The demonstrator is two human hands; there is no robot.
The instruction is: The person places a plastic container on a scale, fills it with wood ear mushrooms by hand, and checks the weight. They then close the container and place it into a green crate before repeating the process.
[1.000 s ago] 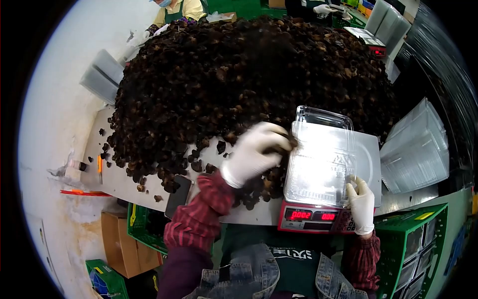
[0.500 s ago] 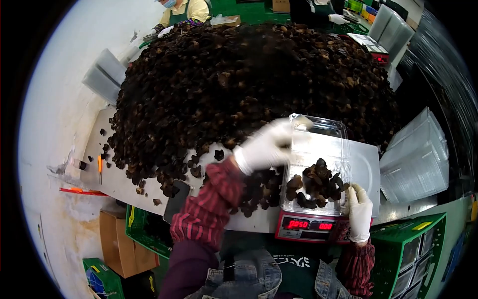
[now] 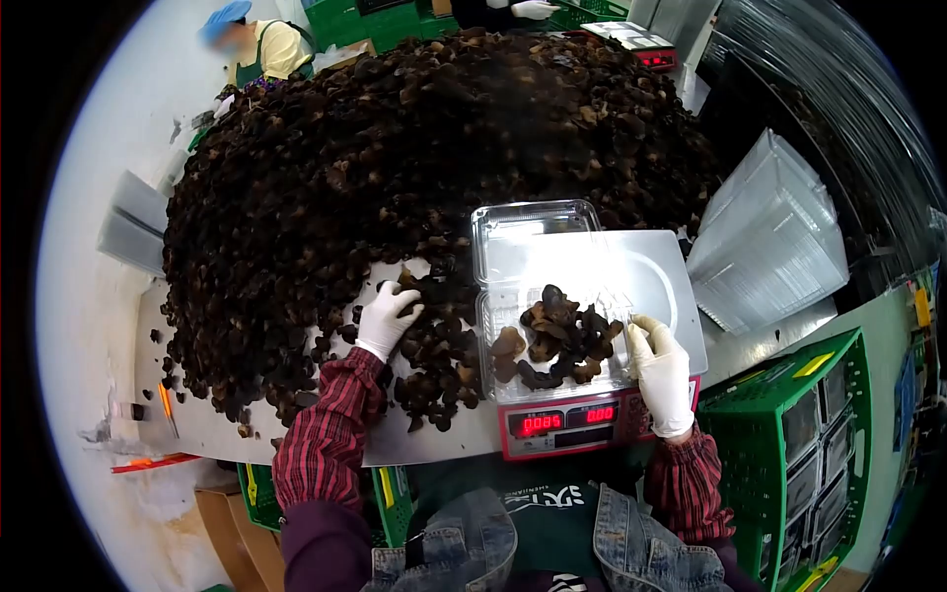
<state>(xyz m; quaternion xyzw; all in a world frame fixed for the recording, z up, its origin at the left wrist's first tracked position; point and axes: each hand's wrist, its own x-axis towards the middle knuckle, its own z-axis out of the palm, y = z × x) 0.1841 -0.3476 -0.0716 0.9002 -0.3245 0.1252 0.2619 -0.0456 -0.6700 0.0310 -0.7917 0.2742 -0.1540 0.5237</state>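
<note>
A clear plastic clamshell box [image 3: 485, 340] lies with its lid [image 3: 533, 209] folded back on a red and silver digital scale [image 3: 681, 259]. Several dark wood ear mushrooms [image 3: 557, 331] rest in the box, and red digits glow on the scale's display [image 3: 541, 422]. My right hand [image 3: 661, 380], in a white glove, pinches the box's right edge. Left of the scale, my gloved left hand [image 3: 388, 321] is at the near edge of a big wood ear pile [image 3: 414, 158]; its fingers are curled but apart, with nothing visible in them.
A stack of clear boxes [image 3: 774, 242] leans right of the scale. Below it is a green crate [image 3: 789, 414] of packed boxes. An orange-handled tool [image 3: 166, 403] lies at the table's left edge. Across the pile are a co-worker [image 3: 271, 49] and another scale [image 3: 641, 47].
My left hand has moved from over the box back left to the pile. The display now reads higher, and a brown piece shows at the box's left side. The view has shifted right.
</note>
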